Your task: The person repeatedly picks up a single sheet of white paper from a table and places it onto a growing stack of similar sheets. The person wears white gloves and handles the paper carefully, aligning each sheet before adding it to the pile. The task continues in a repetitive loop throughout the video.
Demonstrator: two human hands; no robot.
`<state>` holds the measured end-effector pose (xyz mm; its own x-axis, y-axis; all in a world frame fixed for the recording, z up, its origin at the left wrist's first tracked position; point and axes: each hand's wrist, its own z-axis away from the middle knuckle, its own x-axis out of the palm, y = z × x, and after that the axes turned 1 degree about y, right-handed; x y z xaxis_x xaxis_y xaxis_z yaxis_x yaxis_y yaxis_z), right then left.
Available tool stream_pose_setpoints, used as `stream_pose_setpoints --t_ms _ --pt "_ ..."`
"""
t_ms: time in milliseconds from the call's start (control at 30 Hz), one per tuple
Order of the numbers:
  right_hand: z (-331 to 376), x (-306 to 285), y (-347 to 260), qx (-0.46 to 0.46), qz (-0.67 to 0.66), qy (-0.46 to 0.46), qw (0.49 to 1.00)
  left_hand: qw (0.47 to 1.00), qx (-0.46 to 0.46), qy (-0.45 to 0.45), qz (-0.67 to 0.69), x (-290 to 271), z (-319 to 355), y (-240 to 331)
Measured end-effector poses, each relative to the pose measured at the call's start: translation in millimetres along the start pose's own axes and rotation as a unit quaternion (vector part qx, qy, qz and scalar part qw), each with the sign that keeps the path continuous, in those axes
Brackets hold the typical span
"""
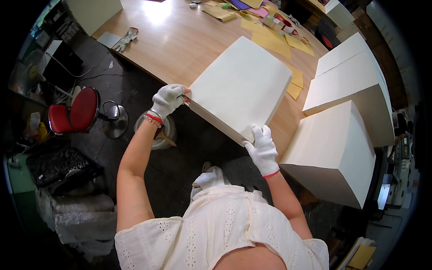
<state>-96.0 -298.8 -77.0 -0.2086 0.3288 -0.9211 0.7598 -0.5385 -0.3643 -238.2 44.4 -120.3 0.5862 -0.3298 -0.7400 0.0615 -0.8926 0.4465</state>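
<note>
A thick stack of white paper sheets (245, 81) lies at the near edge of the wooden table (180, 40), its near side facing me. My left hand (168, 99), in a white knit glove with bare fingertips, grips the stack's left corner. At the near right corner, my right hand (262, 150), in a white glove with a red cuff, holds the edge with the fingers on top and the thumb at the side. The undersides of both grips are hidden.
Tall paper stacks (328, 148) stand to the right. Yellow paper pieces (270, 42) and tape rolls lie at the back. A spare glove (126, 39) rests on the table's left corner. Below are a bucket (167, 135) and a red chair (83, 110).
</note>
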Motion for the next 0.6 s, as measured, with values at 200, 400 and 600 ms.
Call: stream_pose_setpoints --t_ms 200,400,600 --pt "-1 4 1 -0.01 -0.006 0.008 1.0 0.999 0.037 0.02 -0.021 -5 2 3" --pt "-1 3 -1 0.01 -0.026 0.0 1.0 0.997 -0.009 -0.02 0.077 0 -3 -8" --pt "9 -25 1 0.018 -0.061 -0.058 0.996 0.987 -0.097 -0.127 -0.003 -16 -14 17"
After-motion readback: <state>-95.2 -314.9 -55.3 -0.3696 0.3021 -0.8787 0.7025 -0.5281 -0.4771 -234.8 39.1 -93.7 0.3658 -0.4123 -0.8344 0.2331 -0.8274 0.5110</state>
